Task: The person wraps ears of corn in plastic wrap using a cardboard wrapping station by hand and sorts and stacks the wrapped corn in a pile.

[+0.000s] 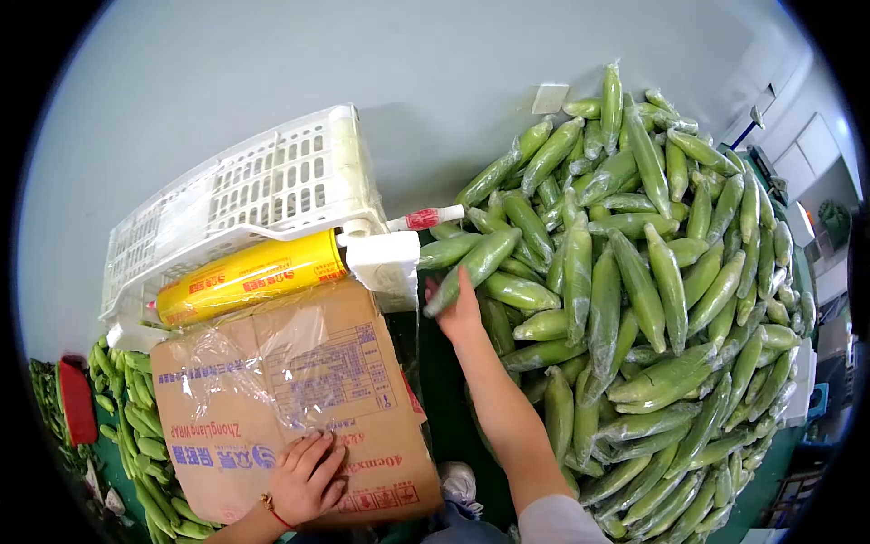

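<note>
My right hand (pixel 459 311) is closed round a long pale-green vegetable (pixel 482 264) in clear film, at the left edge of a tall heap. Its exact kind I cannot tell. More of these film-wrapped green vegetables (pixel 634 272) lie piled in many directions to the right. My left hand (pixel 309 474) rests on a flat brown cardboard piece (pixel 227 399) with printed lettering, its fingers stretched out and holding nothing. Clear film (pixel 292 363) lies crumpled over the cardboard. Just beyond it sits a yellow roll of wrap (pixel 254 276).
A white plastic crate (pixel 299 177) lies tipped on its side behind the roll, against the wall. More long green vegetables (pixel 145 422) are heaped at the left, near a red object (pixel 76 399). A white-and-red tube end (pixel 426 218) sticks out beside the crate. A shoe (pixel 459 482) shows below.
</note>
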Tool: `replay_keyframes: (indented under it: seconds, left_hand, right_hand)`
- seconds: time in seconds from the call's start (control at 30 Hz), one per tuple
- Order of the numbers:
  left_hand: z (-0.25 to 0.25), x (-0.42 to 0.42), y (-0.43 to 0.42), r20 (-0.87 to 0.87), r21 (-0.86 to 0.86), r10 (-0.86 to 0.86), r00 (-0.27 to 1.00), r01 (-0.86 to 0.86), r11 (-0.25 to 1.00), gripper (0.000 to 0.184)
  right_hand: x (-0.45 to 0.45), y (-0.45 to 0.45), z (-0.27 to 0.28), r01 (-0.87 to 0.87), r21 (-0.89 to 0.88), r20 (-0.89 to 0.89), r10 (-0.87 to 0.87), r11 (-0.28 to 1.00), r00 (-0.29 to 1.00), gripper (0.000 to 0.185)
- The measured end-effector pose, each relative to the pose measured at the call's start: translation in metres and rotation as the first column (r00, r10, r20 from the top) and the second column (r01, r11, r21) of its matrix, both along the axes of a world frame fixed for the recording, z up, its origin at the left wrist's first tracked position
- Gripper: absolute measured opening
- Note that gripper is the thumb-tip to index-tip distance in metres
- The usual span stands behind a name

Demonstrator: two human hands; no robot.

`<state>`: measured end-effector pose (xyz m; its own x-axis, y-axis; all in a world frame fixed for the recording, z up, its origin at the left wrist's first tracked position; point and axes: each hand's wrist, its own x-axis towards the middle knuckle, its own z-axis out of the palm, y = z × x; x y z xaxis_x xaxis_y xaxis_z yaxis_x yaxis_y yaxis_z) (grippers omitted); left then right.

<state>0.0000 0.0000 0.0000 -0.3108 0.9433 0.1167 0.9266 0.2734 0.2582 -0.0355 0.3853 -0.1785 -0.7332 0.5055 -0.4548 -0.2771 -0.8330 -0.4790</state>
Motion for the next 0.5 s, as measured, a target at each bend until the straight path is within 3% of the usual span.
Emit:
replay_keyframes:
  seconds: [0.03,0.07,0.1,0.17,0.3,0.33,0.37,0.43,0.5]
  left_hand:
    - [0.004,0.008,-0.003,0.035,0.013,-0.002,0.999,0.001,1.0,0.051]
    - [0.008,0.014,-0.007,0.061,0.023,-0.002,0.998,0.0,1.0,0.05]
    - [-0.001,-0.018,-0.005,0.044,-0.01,-0.013,0.999,0.013,1.0,0.051]
    - [-0.011,-0.022,-0.002,0.075,0.017,-0.041,0.996,0.04,0.999,0.052]
    - [-0.007,-0.018,0.0,0.176,0.015,-0.023,0.984,0.021,1.0,0.052]
    - [-0.007,-0.019,0.001,0.172,0.023,-0.02,0.985,0.016,1.0,0.05]
    - [-0.007,-0.018,0.0,0.182,0.015,-0.021,0.983,0.018,1.0,0.05]
    - [-0.007,-0.018,0.001,0.191,0.01,-0.024,0.981,0.023,1.0,0.049]
    - [-0.006,-0.018,0.002,0.186,0.009,-0.023,0.982,0.022,1.0,0.05]
  right_hand:
    - [-0.001,0.008,-0.001,0.069,0.011,-0.066,-0.068,0.998,0.996,0.053]
    - [-0.007,0.022,0.002,0.147,-0.057,0.007,-0.146,0.988,0.989,0.045]
    - [-0.058,0.027,-0.018,0.169,-0.129,-0.112,-0.183,0.977,0.977,0.043]
    - [-0.083,0.037,-0.019,0.197,-0.144,-0.089,-0.211,0.97,0.973,0.042]
    - [-0.094,0.049,-0.027,0.081,0.16,-0.036,-0.076,0.984,0.996,0.063]
    - [-0.097,0.058,-0.03,0.021,0.311,0.136,-0.066,0.95,0.989,0.068]
    - [-0.095,0.068,-0.034,-0.033,0.48,0.198,-0.071,0.877,0.978,0.074]
    - [-0.077,0.079,0.025,-0.19,0.411,0.402,0.01,0.892,0.915,0.078]
    - [-0.071,0.109,0.004,-0.262,0.711,0.464,-0.155,0.653,0.872,0.081]
